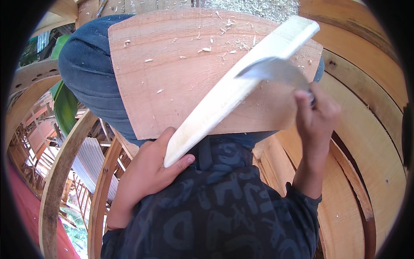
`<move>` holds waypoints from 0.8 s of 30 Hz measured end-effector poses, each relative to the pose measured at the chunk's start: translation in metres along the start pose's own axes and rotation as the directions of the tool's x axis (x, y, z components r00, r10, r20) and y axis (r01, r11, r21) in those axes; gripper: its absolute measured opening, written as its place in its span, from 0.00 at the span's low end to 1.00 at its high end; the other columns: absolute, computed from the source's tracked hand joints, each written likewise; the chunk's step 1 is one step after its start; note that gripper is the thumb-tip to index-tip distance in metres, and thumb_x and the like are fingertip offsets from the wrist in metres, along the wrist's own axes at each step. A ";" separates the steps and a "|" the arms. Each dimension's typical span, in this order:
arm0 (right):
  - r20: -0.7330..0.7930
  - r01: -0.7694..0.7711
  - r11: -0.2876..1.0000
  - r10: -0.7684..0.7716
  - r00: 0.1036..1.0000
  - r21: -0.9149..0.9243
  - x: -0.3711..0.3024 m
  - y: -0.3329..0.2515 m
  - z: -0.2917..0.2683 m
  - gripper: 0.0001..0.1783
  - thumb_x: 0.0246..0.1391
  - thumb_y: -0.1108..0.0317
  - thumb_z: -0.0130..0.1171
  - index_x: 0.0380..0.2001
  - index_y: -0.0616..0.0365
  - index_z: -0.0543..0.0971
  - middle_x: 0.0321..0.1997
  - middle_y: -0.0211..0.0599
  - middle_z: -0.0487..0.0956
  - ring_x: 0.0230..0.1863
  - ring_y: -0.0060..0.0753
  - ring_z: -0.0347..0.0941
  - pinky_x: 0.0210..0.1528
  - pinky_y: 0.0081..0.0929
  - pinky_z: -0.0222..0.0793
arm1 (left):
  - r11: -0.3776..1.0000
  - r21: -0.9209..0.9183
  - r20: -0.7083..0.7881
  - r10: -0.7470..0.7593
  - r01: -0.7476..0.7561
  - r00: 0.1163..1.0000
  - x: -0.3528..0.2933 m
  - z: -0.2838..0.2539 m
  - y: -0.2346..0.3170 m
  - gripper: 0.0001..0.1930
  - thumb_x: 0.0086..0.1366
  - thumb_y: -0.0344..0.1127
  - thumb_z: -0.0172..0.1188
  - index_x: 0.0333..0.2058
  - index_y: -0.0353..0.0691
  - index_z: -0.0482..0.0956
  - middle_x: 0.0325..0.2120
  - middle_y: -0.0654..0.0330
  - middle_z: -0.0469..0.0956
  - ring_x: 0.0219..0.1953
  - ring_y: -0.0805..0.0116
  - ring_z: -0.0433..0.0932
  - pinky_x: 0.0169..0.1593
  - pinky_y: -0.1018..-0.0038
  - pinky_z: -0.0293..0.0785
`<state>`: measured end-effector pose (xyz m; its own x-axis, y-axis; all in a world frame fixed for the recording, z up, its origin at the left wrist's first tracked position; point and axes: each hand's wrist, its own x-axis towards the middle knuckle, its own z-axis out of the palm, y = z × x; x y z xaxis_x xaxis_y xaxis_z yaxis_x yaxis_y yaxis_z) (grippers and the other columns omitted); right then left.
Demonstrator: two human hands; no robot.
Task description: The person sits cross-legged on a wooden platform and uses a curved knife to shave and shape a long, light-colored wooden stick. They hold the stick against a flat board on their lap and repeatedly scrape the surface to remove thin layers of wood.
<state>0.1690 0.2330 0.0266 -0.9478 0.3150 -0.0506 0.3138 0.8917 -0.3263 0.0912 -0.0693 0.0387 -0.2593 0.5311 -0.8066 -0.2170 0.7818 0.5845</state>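
A long pale piece of wood (pixel 215 101) slants across a reddish-brown board (pixel 172 77) that lies over my lap. My left hand (pixel 157 166) is closed round its near end, close to my body, thumb on one side and fingers on the other. In my right hand (pixel 317 110) is a knife (pixel 276 71) with a wide, curved blade, smeared by motion. The blade's tip side reaches over the upper half of the wood; whether it touches cannot be made out. The knife's handle is mostly hidden in my fist.
Thin wood shavings (pixel 207 49) lie scattered on the board, and a thick heap of shavings (pixel 263 8) is beyond it. Wooden planks (pixel 358 108) run along the right. At left, wooden rails (pixel 64 159) border an opening with a green leaf (pixel 65 108) and corrugated metal sheet (pixel 90 162).
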 end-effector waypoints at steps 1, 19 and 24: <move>0.033 0.048 0.998 -0.049 0.998 0.038 -0.004 -0.014 0.007 0.32 0.48 0.39 0.66 0.14 0.57 0.69 0.10 0.35 0.63 0.12 0.35 0.61 0.16 0.30 0.57 | 0.999 -0.035 0.053 0.017 -0.016 0.998 0.001 0.000 -0.001 0.22 0.63 0.47 0.63 0.44 0.33 0.70 0.27 0.38 0.79 0.36 0.37 0.81 0.39 0.58 0.74; 0.039 0.073 0.996 -0.071 0.997 -0.049 -0.012 -0.017 -0.003 0.33 0.47 0.38 0.67 0.13 0.56 0.67 0.10 0.33 0.62 0.12 0.35 0.61 0.16 0.30 0.57 | 0.993 -0.099 0.029 0.065 -0.062 0.997 0.001 0.003 -0.002 0.24 0.64 0.45 0.62 0.49 0.31 0.71 0.30 0.41 0.79 0.36 0.44 0.81 0.40 0.62 0.73; 0.073 0.097 0.993 -0.092 0.993 -0.073 -0.013 -0.014 0.005 0.33 0.45 0.38 0.68 0.13 0.54 0.65 0.10 0.34 0.65 0.12 0.39 0.63 0.16 0.31 0.58 | 0.993 -0.108 -0.003 0.042 -0.042 0.999 0.000 0.005 0.001 0.23 0.64 0.45 0.61 0.49 0.32 0.71 0.31 0.40 0.79 0.36 0.43 0.81 0.40 0.62 0.73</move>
<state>0.1763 0.2154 0.0272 -0.9743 0.2068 -0.0895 0.2232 0.9395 -0.2599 0.0960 -0.0673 0.0390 -0.2714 0.5621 -0.7813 -0.3068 0.7189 0.6238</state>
